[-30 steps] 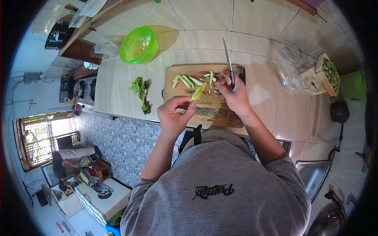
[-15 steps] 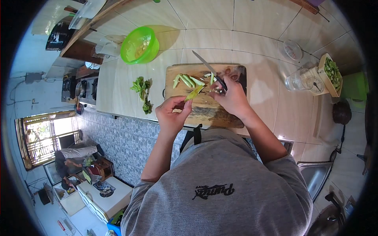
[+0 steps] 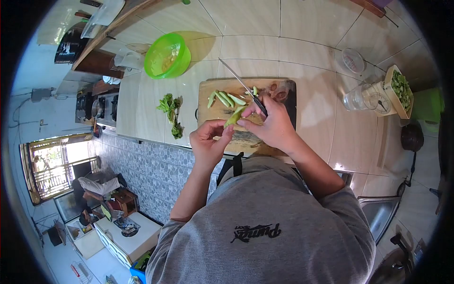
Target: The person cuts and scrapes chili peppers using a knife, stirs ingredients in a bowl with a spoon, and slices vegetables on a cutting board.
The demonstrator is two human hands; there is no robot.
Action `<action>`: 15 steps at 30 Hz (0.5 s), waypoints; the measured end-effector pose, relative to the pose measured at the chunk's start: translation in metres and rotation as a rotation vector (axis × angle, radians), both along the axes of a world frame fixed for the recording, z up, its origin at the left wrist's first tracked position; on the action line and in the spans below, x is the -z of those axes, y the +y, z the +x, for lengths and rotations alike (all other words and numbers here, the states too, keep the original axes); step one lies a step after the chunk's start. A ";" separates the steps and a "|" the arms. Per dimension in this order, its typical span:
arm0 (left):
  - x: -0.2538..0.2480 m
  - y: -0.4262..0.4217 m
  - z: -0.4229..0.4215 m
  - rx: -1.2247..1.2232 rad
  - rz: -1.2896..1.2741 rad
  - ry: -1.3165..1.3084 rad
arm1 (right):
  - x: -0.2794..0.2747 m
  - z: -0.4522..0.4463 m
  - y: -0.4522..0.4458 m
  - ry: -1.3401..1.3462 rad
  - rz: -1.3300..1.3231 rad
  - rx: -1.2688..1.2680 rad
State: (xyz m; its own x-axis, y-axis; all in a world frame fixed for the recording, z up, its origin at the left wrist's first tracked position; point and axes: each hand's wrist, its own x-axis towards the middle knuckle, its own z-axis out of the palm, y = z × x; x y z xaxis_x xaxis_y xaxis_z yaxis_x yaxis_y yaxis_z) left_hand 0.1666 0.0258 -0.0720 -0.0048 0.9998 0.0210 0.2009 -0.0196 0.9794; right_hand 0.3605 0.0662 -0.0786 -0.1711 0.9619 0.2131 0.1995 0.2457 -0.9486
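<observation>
My left hand (image 3: 210, 140) pinches the lower end of a pale green vegetable piece (image 3: 233, 117) over the near part of the wooden cutting board (image 3: 213, 115). In my right hand (image 3: 274, 124) is a knife (image 3: 239, 78) with a black handle, its blade pointing up and to the left. The right thumb and fingertips also touch the upper end of the vegetable piece, so both hands meet at it. Several cut green strips (image 3: 226, 98) lie on the board just beyond my hands. Smaller bits beside the knife are partly hidden by my right hand.
Leafy greens (image 3: 170, 112) lie left of the board. Behind them stands a green bowl (image 3: 185, 65) with pale pieces inside. To the right are a clear jar (image 3: 352, 100) and a tray of chopped greens (image 3: 402, 90) on a scale. Another person (image 3: 97, 187) is at far left.
My right hand has moved left and toward me, and its fingers now touch the vegetable piece. The knife blade has swung left with it. My left hand has barely moved.
</observation>
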 end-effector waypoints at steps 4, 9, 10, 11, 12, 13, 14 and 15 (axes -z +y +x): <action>-0.003 -0.002 0.000 0.004 -0.016 -0.001 | -0.001 -0.002 0.000 0.036 -0.006 -0.042; 0.000 -0.001 -0.007 -0.043 0.001 -0.012 | -0.003 0.005 0.000 0.017 -0.055 -0.048; -0.001 -0.001 -0.008 -0.058 -0.003 -0.026 | -0.001 0.008 0.001 -0.007 -0.057 -0.052; -0.002 -0.002 -0.008 -0.061 -0.003 -0.030 | 0.001 0.008 0.001 -0.031 -0.058 -0.057; -0.003 -0.003 -0.008 -0.065 -0.004 -0.033 | 0.002 0.007 0.000 -0.001 -0.036 -0.056; -0.004 -0.004 -0.008 -0.068 -0.005 -0.036 | 0.004 0.004 -0.001 0.030 -0.014 -0.054; -0.004 -0.006 -0.007 -0.051 0.006 -0.031 | 0.005 0.002 -0.003 0.061 0.008 -0.051; -0.005 -0.007 -0.006 -0.033 0.018 -0.026 | 0.001 0.000 -0.003 0.028 -0.030 -0.068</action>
